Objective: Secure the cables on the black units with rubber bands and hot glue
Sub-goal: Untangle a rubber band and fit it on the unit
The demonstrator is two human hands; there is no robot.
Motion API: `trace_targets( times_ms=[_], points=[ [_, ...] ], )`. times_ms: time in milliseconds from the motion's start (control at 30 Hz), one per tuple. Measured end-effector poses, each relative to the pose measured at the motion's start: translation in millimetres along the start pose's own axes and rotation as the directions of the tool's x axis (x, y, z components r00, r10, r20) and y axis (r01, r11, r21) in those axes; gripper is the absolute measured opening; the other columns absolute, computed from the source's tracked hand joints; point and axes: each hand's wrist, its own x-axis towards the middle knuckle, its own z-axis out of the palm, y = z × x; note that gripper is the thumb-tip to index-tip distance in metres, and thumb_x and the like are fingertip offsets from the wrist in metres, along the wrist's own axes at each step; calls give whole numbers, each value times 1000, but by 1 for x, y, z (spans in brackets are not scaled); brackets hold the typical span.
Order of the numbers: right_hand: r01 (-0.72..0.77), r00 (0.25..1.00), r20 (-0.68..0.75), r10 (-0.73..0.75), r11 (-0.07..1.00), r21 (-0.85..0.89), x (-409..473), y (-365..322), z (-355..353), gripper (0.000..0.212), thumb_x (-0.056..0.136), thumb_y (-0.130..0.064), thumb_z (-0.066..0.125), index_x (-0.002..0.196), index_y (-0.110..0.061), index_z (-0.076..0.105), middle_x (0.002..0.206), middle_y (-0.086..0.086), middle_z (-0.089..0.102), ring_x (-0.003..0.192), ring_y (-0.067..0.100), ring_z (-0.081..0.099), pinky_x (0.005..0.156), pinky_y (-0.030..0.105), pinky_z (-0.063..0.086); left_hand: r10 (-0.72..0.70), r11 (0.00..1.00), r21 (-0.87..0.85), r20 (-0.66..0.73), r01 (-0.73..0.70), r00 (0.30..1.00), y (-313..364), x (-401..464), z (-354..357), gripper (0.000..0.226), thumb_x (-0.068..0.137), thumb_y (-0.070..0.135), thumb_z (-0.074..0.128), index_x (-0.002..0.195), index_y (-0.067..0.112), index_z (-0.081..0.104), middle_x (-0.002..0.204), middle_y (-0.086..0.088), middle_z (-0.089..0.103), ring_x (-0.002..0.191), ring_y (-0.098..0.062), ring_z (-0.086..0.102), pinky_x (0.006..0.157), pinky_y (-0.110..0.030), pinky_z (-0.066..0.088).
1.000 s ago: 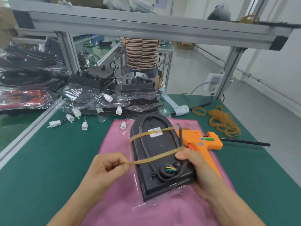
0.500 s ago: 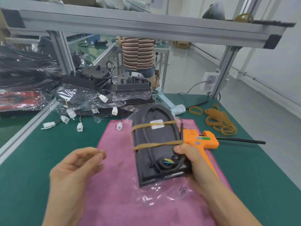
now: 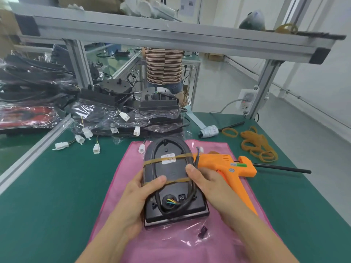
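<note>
Both hands hold the black unit (image 3: 171, 179) over the pink cloth (image 3: 121, 186) on the green surface (image 3: 57, 186). The left hand (image 3: 138, 198) grips its left edge, and the right hand (image 3: 207, 185) grips its right edge. Two rubber bands (image 3: 178, 157) cross the looped cable (image 3: 191, 185). The unit's long side points from near to far. The orange glue gun (image 3: 228, 168) lies just right of the right hand, so that hand is nearer.
</note>
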Motion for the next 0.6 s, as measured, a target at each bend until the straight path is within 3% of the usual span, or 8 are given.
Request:
trace_targets(
  times_ms=[33, 100, 167, 233, 300, 400, 500, 600],
  points=[
    [-14, 999, -48, 16, 999, 31, 2, 1, 1, 49, 81, -52, 57, 105, -12, 69, 106, 12, 72, 105, 25, 67, 98, 45, 49, -16, 1000, 7, 0, 16, 1000, -1, 2, -1, 50, 70, 9, 69, 118, 8, 60, 104, -21, 72, 85, -36, 71, 62, -37, 59],
    [-46, 997, -64, 50, 997, 62, 4, 4, 4, 45, 84, -45, 59, 110, -9, 67, 109, 13, 71, 106, 26, 66, 101, 45, 47, -30, 999, 23, -16, 30, 999, -3, 8, -4, 50, 69, 5, 69, 117, 8, 60, 103, -21, 72, 84, -36, 72, 60, -37, 59],
    [-57, 998, -23, 57, 998, 6, 3, 5, 3, 44, 84, -49, 54, 106, -14, 68, 104, -1, 74, 102, 14, 68, 99, 34, 49, -47, 998, 32, -25, 48, 999, -2, 12, -5, 47, 68, 5, 69, 114, 8, 62, 101, -21, 73, 81, -35, 72, 58, -36, 59],
    [2, 998, -55, -14, 975, -224, 3, 4, -3, 42, 87, -56, 46, 91, -22, 70, 90, -18, 72, 90, 4, 65, 89, 19, 46, -72, 997, 31, -45, 74, 996, 0, 17, -9, 47, 66, 7, 70, 112, 6, 63, 98, -21, 73, 76, -33, 73, 55, -35, 58],
    [25, 978, -169, -123, 871, -491, 5, 6, -17, 29, 98, -43, 46, 88, -27, 69, 88, -20, 68, 87, 7, 60, 82, 21, 43, -99, 994, 28, -79, 102, 992, -1, 22, -14, 49, 64, 9, 71, 111, 5, 63, 95, -21, 73, 71, -32, 72, 53, -36, 58],
    [-141, 949, -281, -140, 610, -779, 9, 11, -37, 25, 98, -18, 45, 115, -18, 64, 116, 3, 62, 107, 24, 56, 85, 33, 41, -128, 991, 30, -96, 131, 987, -4, 25, -19, 50, 63, 11, 72, 112, 6, 63, 94, -23, 73, 71, -35, 72, 53, -39, 58],
    [-264, 944, -320, -75, 408, -874, 14, 13, -41, 24, 97, -14, 42, 115, -13, 56, 123, 8, 53, 113, 26, 50, 83, 34, 37, -138, 988, 53, -104, 144, 985, -8, 26, -20, 51, 64, 12, 73, 113, 6, 63, 94, -23, 73, 74, -37, 72, 55, -41, 58],
    [-362, 918, -392, -62, 274, -891, 15, 13, -41, 28, 95, -16, 45, 122, -12, 51, 129, 8, 48, 120, 26, 45, 89, 34, 41, -135, 988, 57, -125, 143, 983, -10, 27, -21, 45, 70, 10, 74, 113, 8, 63, 94, -23, 73, 77, -39, 72, 57, -44, 59]
  ],
)
